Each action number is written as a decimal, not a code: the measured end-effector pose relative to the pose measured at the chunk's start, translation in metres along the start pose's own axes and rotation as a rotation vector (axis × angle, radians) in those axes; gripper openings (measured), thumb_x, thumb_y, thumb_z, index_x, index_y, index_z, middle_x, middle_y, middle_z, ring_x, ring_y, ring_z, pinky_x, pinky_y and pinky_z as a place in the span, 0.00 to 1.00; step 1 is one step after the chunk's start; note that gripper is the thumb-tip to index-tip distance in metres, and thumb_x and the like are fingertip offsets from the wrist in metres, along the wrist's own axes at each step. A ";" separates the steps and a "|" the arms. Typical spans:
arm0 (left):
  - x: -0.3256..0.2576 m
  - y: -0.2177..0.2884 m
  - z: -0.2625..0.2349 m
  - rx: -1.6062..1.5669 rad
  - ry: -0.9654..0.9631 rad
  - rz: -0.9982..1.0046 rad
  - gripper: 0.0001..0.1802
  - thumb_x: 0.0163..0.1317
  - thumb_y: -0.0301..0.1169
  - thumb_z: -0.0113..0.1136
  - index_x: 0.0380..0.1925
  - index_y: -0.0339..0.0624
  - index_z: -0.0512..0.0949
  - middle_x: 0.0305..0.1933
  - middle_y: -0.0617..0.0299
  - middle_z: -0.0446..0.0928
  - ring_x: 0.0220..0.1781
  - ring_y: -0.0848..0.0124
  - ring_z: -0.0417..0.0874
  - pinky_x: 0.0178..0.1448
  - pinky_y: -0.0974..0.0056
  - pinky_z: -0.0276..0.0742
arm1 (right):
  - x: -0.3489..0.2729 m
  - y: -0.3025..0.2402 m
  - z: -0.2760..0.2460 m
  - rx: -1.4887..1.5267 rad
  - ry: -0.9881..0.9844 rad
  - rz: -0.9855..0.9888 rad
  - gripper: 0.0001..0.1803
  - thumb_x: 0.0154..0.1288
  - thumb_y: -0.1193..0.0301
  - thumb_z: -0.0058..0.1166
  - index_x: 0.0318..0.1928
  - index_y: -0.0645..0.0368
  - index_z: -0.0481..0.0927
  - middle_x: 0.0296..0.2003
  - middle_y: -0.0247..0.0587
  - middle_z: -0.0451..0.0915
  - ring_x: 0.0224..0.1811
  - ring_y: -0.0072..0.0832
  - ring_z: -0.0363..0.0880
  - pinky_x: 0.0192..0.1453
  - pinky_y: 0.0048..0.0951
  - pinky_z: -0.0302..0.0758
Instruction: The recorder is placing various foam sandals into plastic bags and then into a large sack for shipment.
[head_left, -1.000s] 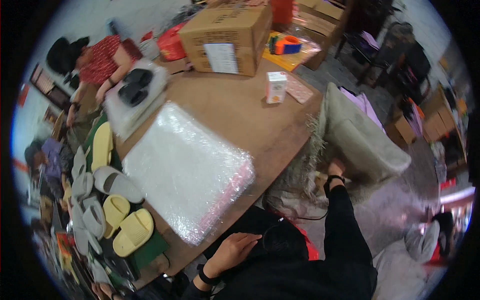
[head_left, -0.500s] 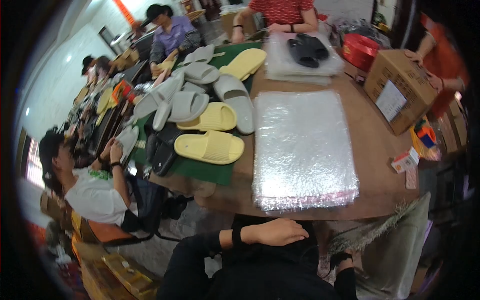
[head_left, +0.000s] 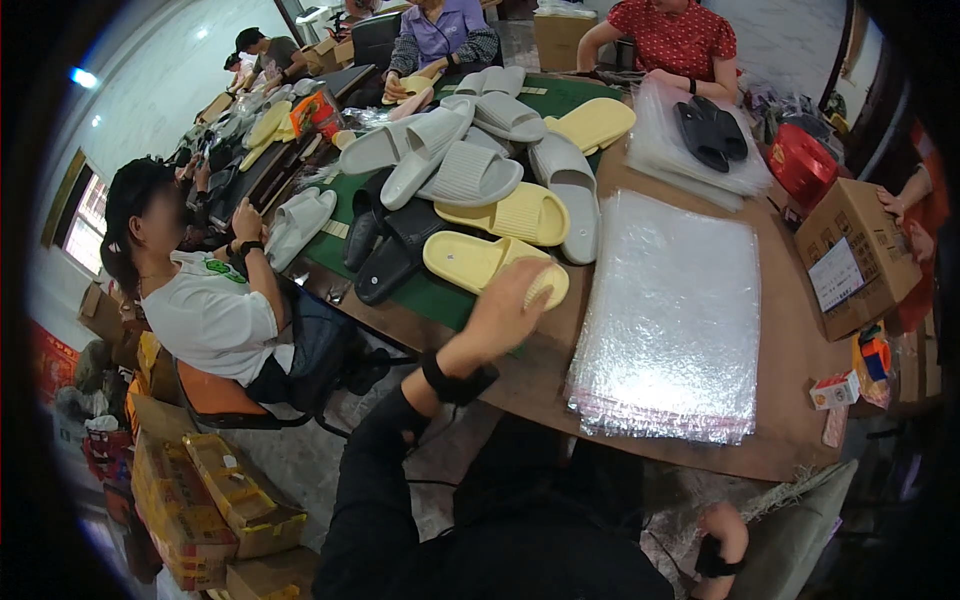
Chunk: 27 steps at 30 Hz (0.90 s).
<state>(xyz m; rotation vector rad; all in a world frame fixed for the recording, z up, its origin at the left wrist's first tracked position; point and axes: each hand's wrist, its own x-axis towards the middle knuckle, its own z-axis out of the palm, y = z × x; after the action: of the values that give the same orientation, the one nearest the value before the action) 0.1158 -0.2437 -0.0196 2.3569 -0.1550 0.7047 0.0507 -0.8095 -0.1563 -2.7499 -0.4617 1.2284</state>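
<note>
While the left hand [head_left: 508, 310] lies over the toe end of the nearest yellow slipper [head_left: 470, 255], its fingers bend down across the strap side, and whether they have closed on it cannot be told. That slipper rests at the near edge of a pile on a green mat [head_left: 420, 300]. Close behind it lies a second yellow slipper [head_left: 510, 210], with black slippers [head_left: 400, 248] to its left and grey slippers [head_left: 470, 172] heaped beyond. A stack of clear plastic bags [head_left: 670, 320] fills the table [head_left: 790, 420] to the right of the pile. Low at the right, the right hand [head_left: 724, 528] hangs beside a greyish cloth [head_left: 805, 525]; its grip cannot be made out. Farther off, dark slippers [head_left: 712, 135] sit on another bag pile [head_left: 690, 165], near a red roll [head_left: 803, 165] and a cardboard box [head_left: 855, 260].

The left palm's underside is out of sight, and the hand covers part of the slipper's toe. Two co-workers' heads are cut off at the top, and the person behind the box fades into the dark rim.
</note>
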 end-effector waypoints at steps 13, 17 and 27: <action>0.102 -0.172 -0.071 0.660 0.318 -0.303 0.35 0.62 0.42 0.57 0.61 0.26 0.62 0.63 0.36 0.64 0.65 0.45 0.65 0.68 0.52 0.60 | -0.016 -0.172 -0.112 0.489 0.158 -0.223 0.24 0.64 0.66 0.54 0.60 0.55 0.69 0.45 0.48 0.80 0.40 0.37 0.81 0.44 0.33 0.75; 0.142 -0.220 -0.070 0.278 0.333 -0.551 0.47 0.55 0.46 0.63 0.63 0.22 0.54 0.64 0.35 0.64 0.68 0.45 0.63 0.69 0.57 0.59 | -0.019 -0.170 -0.109 0.599 0.134 -0.189 0.24 0.65 0.65 0.54 0.60 0.55 0.69 0.46 0.49 0.80 0.45 0.40 0.80 0.47 0.35 0.75; 0.145 -0.227 -0.106 0.166 0.612 -0.579 0.13 0.52 0.33 0.66 0.28 0.31 0.77 0.26 0.52 0.78 0.29 0.63 0.78 0.36 0.59 0.72 | -0.024 -0.165 -0.094 0.556 0.345 -0.209 0.22 0.64 0.68 0.54 0.58 0.57 0.70 0.46 0.52 0.79 0.49 0.48 0.77 0.51 0.39 0.73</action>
<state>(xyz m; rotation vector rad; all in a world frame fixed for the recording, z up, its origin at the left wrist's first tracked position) 0.2556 0.0088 -0.0044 2.0573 0.8379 1.1140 0.0667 -0.6572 -0.0417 -2.2937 -0.3026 0.6793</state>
